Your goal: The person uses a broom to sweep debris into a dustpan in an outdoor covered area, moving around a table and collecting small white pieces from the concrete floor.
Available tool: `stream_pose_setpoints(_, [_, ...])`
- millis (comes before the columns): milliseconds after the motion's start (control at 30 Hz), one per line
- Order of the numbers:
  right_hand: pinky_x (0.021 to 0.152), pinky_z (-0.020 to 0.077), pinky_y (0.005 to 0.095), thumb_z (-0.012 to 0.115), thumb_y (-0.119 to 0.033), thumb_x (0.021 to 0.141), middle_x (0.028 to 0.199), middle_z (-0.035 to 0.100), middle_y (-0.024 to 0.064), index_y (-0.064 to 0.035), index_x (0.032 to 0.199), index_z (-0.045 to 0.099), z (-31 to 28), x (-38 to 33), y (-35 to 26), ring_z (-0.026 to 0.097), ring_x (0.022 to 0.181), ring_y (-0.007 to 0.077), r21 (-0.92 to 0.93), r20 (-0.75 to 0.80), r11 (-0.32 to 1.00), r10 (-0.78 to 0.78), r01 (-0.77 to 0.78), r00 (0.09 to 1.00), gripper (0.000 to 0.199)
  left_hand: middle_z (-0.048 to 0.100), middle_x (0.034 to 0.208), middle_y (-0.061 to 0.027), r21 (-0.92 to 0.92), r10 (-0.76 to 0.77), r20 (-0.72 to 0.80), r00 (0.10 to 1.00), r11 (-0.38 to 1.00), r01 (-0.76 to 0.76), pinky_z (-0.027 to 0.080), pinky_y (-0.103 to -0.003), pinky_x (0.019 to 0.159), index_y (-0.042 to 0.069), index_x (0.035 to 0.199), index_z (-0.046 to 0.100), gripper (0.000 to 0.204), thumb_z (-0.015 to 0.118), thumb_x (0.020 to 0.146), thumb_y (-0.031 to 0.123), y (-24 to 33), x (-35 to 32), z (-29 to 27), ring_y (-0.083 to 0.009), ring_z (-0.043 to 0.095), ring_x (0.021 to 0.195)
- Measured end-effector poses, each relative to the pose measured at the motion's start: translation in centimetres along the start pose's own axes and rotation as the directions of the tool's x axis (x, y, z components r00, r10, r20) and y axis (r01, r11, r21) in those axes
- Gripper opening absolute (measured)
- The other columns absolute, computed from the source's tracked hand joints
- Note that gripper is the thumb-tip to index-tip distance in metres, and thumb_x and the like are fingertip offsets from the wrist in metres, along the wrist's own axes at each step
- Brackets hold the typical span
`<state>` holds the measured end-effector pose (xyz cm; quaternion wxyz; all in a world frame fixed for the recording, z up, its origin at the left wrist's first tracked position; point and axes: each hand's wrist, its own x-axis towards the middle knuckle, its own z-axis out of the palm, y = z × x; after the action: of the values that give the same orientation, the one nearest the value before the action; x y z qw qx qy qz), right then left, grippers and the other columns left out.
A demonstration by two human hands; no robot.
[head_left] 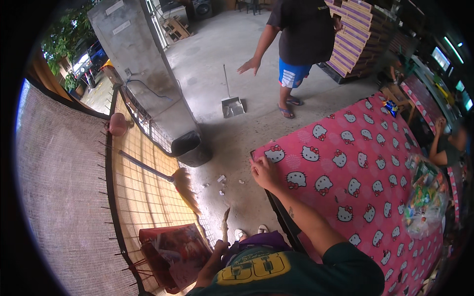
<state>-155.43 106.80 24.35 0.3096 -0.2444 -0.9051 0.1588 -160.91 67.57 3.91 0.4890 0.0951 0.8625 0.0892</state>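
My right hand [264,172] lies flat on the near corner of a table covered with a pink cartoon-cat cloth [345,192], fingers apart and holding nothing. Low by my body, my left hand [218,248] is closed around the lower end of a thin brown stick [225,222] that points out over the concrete floor. Small bits of white litter [221,178] lie on the floor just left of the table corner. My shoe tips [240,233] show below the stick.
A broom [182,183] leans on the wire fence at left, beside a black bin [190,148]. A long-handled dustpan [232,105] stands near another person [301,34]. A clear bag of packets [424,197] sits on the table. Stacked boxes [355,34] stand behind; a red bag [173,251] sits lower left.
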Motion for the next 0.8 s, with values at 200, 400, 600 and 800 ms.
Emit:
stream_pose_setpoints(200, [0.075, 0.0468, 0.0412, 0.067, -0.012, 0.072, 0.096, 0.054, 0.0075, -0.0137, 0.097, 0.066, -0.3, 0.0, 0.1, 0.056, 0.088, 0.0279, -0.005, 0.007, 1.000, 0.001, -0.001, 1.000, 0.024, 0.069, 0.086, -0.0197, -0.087, -0.038, 0.003, 0.999, 0.995, 0.038, 0.055, -0.039, 0.067, -0.010, 0.093, 0.066, 0.050, 0.074, 0.065, 0.031, -1.0, 0.4, 0.8, -0.0298, 0.069, 0.075])
stream_pose_setpoints(400, [0.078, 0.0439, 0.0422, 0.067, -0.013, 0.073, 0.096, 0.050, 0.0093, -0.0098, 0.084, 0.060, -0.7, 0.1, -0.4, 0.052, 0.090, 0.0287, 0.004, 0.025, 1.000, 0.001, -0.001, 1.000, 0.013, 0.069, 0.083, -0.0182, -0.096, -0.086, 0.021, 0.996, 0.992, 0.087, 0.055, -0.038, 0.064, -0.009, 0.088, 0.066, 0.047, 0.076, 0.063, 0.030, -1.4, 0.9, 1.0, -0.0281, 0.069, 0.073])
stream_pose_setpoints(600, [0.076, 0.0452, 0.0420, 0.067, -0.011, 0.074, 0.096, 0.054, 0.0097, -0.0097, 0.082, 0.061, -1.1, 0.2, -0.4, 0.055, 0.089, 0.0302, -0.003, 0.005, 1.000, -0.005, 0.005, 1.000, 0.010, 0.068, 0.082, -0.0182, -0.101, -0.073, -0.003, 0.997, 0.992, 0.072, 0.054, -0.038, 0.066, -0.007, 0.087, 0.067, 0.046, 0.076, 0.063, 0.031, -0.9, 0.7, 0.7, -0.0275, 0.069, 0.073])
stream_pose_setpoints(800, [0.075, 0.0450, 0.0420, 0.067, -0.012, 0.074, 0.096, 0.054, 0.0099, -0.0092, 0.081, 0.061, -1.1, 0.4, -0.7, 0.055, 0.089, 0.0301, -0.014, -0.011, 1.000, -0.013, 0.012, 1.000, 0.010, 0.069, 0.081, -0.0182, -0.073, -0.033, -0.025, 0.999, 0.997, 0.031, 0.054, -0.038, 0.065, -0.007, 0.085, 0.067, 0.044, 0.076, 0.063, 0.031, -0.7, 0.6, 0.0, -0.0278, 0.069, 0.072])
